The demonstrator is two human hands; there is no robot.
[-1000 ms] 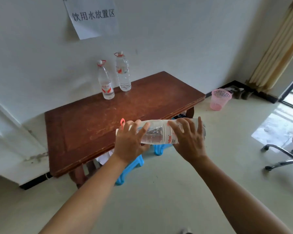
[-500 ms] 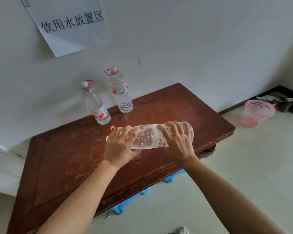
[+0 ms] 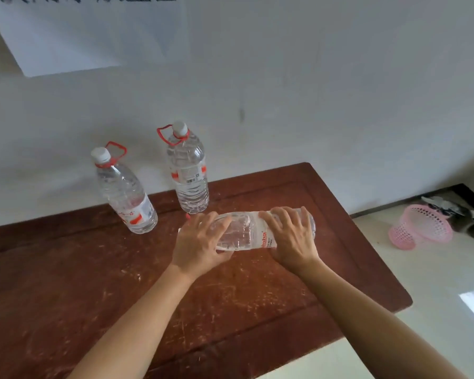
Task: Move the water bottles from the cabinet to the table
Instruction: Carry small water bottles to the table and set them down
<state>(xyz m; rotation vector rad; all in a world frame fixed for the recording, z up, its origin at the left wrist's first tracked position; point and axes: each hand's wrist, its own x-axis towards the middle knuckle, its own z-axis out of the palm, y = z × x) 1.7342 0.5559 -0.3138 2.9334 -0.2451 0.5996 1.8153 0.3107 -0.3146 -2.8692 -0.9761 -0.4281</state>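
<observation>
I carry a large clear water bottle (image 3: 244, 232) lying sideways above the brown wooden table (image 3: 93, 283), its neck pointing left. My left hand (image 3: 200, 243) grips the neck end and my right hand (image 3: 292, 239) grips the base end. Two more clear bottles with white caps and red carry loops stand upright at the table's back edge by the wall: one on the left (image 3: 123, 192), one to its right (image 3: 188, 170), just behind the carried bottle's neck.
A white paper sign (image 3: 88, 31) hangs on the wall above the bottles. A pink mesh waste basket (image 3: 419, 227) lies tilted on the light floor right of the table, with dark shoes behind it.
I have stepped closer to the table. The carried bottle has moved from over the floor at the table's front edge to above the tabletop, near the two standing bottles.
</observation>
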